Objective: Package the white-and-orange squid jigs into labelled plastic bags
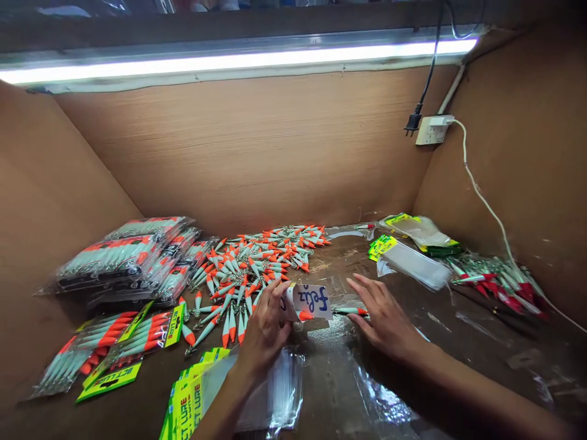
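The left hand [265, 329] is curled, its fingers [280, 292] closed on the left edge of a white card [312, 300] with blue handwriting, which stands tilted just above the counter [330, 366] at the middle of the view. An orange tip shows just under the card's lower edge. The right hand [386, 319] lies open and flat beside it, fingers [362, 287] spread and holding nothing, the fingertips touching or just over 1 pale green lure [350, 311] with an orange end that lies to the right of the card. Behind the left hand spreads a loose pile of lures [257, 260] in the same colours. Further left sits a stack of filled bags [131, 256], with more packed lures [121, 336] under yellow-green headers in front. Empty header bags [202, 391] lie below the left wrist, and others [415, 260] lie to the right, near red and green lures [498, 282].
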Demonstrator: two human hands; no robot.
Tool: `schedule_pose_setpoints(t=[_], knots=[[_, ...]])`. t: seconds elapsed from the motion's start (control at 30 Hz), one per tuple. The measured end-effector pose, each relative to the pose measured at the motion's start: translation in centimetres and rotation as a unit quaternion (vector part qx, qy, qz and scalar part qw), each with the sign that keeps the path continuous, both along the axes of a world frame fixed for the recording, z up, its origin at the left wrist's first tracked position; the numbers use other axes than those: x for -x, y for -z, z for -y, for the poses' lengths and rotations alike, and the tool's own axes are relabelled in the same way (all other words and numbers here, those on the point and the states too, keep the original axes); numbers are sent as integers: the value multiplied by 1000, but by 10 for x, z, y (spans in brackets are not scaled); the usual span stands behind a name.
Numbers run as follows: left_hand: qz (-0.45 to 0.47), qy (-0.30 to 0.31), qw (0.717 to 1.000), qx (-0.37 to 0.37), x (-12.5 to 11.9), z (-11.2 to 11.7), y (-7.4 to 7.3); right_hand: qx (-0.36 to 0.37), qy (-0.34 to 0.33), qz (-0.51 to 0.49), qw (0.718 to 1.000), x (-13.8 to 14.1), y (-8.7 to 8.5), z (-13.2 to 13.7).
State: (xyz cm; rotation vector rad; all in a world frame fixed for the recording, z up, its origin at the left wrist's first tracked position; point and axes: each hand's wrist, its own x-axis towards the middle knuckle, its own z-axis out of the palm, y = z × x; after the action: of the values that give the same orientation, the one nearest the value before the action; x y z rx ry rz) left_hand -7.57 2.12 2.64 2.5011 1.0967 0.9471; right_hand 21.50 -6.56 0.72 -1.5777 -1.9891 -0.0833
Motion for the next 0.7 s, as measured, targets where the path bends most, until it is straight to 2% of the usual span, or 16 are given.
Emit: schedule_pose_setpoints(t=[0.1, 0.2, 0.3, 0.43, 0.5, 0.57, 0.7], knots=[[4, -7, 1000, -10, 0, -2, 2, 81, 11, 6, 997, -24, 28, 0], [-7, -15, 1000, -10, 0, -2, 5, 119, -14, -9, 993, -27, 37, -4], [-22, -23, 999, -3, -1, 1, 5, 94, -8, -43, 995, -24, 21, -7], [-36, -37, 999, 0, -2, 6, 2, -30, -14, -81, 996, -17, -20, -4], [-42, -41, 998, 0, -3, 7, 1, -53, -44, -30, 997, -5, -37, -2], [-50, -40, 998, 2, -4, 9, 0, -48, -59, 55, 996, 13, -47, -5], [-69, -42, 997, 2, -5, 13, 2, -60, -46, 193, 978, 52, -51, -25]])
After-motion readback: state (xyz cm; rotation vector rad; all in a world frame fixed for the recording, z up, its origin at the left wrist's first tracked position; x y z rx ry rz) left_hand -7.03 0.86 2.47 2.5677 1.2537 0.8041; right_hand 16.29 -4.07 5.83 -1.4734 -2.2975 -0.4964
